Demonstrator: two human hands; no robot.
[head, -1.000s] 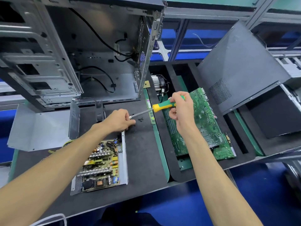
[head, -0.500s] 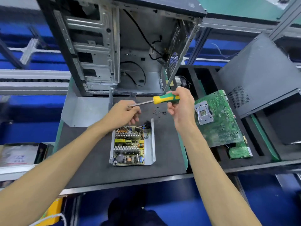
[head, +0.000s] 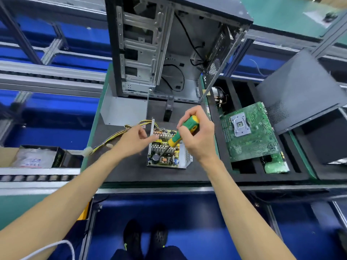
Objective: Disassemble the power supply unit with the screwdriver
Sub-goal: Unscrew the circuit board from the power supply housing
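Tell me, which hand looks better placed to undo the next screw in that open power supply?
The right hand, probably. It already grips the screwdriver, with the shaft angled down onto the power supply unit. The left hand holds no tool and sits at the unit's left wall, better suited to steadying it.

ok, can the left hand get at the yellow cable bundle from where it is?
Probably yes. The left hand sits at the power supply unit's left wall, and the cable bundle trails out just beside it on the mat, uncovered. The right hand holds the screwdriver on the other side.
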